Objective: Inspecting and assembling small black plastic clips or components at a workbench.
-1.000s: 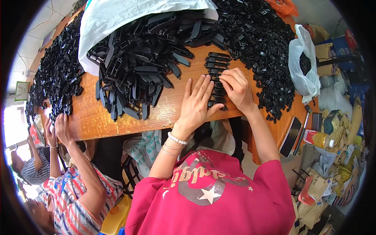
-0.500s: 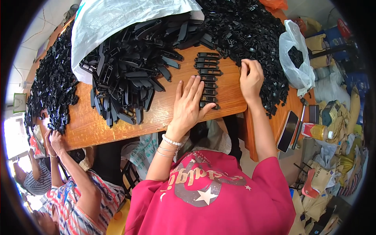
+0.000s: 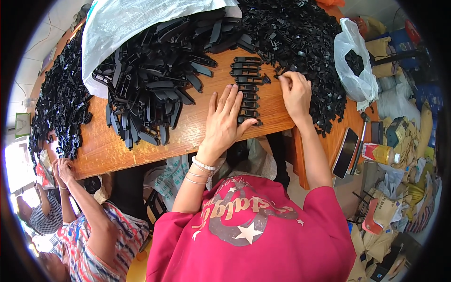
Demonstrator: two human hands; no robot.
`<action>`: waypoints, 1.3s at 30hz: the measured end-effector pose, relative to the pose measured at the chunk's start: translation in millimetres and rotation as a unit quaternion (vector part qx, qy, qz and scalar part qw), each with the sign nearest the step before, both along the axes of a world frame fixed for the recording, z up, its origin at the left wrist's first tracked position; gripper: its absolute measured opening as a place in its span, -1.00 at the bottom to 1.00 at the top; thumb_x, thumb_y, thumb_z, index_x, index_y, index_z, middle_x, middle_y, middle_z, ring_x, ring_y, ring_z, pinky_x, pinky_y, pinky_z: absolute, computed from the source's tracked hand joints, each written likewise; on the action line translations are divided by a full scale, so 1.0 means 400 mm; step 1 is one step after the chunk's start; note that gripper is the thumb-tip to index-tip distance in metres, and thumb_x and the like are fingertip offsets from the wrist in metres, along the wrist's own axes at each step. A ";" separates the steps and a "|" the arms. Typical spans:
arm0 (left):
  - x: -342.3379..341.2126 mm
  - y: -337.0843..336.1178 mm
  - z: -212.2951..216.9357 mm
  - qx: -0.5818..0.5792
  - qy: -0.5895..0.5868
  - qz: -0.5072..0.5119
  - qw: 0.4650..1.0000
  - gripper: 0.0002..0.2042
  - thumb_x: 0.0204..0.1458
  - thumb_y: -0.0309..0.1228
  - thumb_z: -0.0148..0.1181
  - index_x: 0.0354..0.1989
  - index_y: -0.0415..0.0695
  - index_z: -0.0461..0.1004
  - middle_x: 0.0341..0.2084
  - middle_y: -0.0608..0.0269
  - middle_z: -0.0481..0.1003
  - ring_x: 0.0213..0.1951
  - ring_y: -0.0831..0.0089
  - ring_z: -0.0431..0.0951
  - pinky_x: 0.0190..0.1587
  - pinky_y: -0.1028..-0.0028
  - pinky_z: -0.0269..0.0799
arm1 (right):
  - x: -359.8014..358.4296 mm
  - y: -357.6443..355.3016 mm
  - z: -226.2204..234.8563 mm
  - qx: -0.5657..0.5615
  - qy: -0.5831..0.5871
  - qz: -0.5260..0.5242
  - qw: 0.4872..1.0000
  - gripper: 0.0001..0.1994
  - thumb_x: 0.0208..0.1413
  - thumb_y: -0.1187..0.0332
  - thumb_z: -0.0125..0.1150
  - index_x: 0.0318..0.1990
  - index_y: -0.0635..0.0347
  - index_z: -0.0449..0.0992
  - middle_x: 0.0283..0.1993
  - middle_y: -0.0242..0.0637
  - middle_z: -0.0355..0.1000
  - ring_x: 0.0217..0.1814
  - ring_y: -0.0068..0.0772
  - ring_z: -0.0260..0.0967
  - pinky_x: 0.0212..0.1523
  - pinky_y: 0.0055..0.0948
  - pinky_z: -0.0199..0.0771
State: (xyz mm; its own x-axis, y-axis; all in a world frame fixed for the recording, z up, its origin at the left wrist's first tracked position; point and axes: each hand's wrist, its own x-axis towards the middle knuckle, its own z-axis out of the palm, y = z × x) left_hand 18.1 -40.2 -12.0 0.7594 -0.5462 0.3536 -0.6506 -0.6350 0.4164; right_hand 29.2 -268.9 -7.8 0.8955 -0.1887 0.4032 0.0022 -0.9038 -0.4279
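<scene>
A column of slim black plastic frames (image 3: 248,73) lies side by side on the wooden table in front of me. My left hand (image 3: 223,123) rests flat along the column's left side, fingers stretched out, its thumb by the nearest frames. To the right, my right hand (image 3: 297,97) is closed, thumb and fingertips pressed together beside the pile of small black pieces (image 3: 324,70). Whatever is between those fingertips is too small to make out. A small dark piece (image 3: 266,79) lies between the column and my right fingertips.
A heap of longer black parts (image 3: 155,84) spills from a white sack (image 3: 145,23) on the left. A plastic bag (image 3: 357,84), a phone (image 3: 346,152) and a bottle (image 3: 380,153) are at the right. A co-worker's hands (image 3: 62,169) are at the table's far left.
My right hand has shifted slightly left, toward the column. A small dark piece now shows on the table beside the frames. My left hand stays flat alongside them.
</scene>
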 end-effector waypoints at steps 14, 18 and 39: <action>0.002 0.001 -0.005 -0.007 0.005 -0.007 1.000 -0.31 0.04 -0.03 0.20 0.22 -0.28 0.24 0.25 -0.01 0.22 0.33 0.10 0.14 0.33 0.08 -0.01 | 0.023 -0.023 0.049 -0.105 -0.020 0.206 0.973 -0.70 -0.13 0.66 0.16 -0.20 0.18 0.60 -0.15 -0.31 0.43 -0.03 -0.29 0.32 -0.08 -0.33 0.25; 0.001 0.003 -0.006 -0.012 0.008 -0.011 1.000 -0.30 0.03 -0.03 0.21 0.23 -0.27 0.22 0.26 -0.03 0.21 0.33 0.08 0.13 0.33 0.07 -0.01 | 0.052 -0.025 0.043 -0.100 -0.027 0.264 0.959 -0.75 -0.10 0.61 0.20 -0.21 0.19 0.59 -0.18 -0.34 0.45 -0.06 -0.34 0.33 -0.12 -0.36 0.23; 0.063 -0.036 -0.003 -0.040 -0.026 -0.054 0.997 -0.37 0.01 0.01 0.20 0.04 -0.35 0.39 0.12 -0.06 0.35 0.23 0.09 0.27 0.28 0.07 0.10 | 0.056 0.058 0.017 0.002 -0.101 0.259 0.961 -0.87 -0.11 0.63 0.27 -0.34 0.32 0.55 -0.27 -0.25 0.50 -0.18 -0.26 0.42 -0.14 -0.34 0.43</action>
State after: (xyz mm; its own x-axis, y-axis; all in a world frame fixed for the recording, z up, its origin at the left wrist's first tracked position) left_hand 43.3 -54.7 -13.2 0.6770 -0.5929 0.4361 -0.7356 -0.5258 0.4271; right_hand 51.5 -245.7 -1.1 0.7737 0.2588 0.5782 0.5337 -0.7580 -0.3749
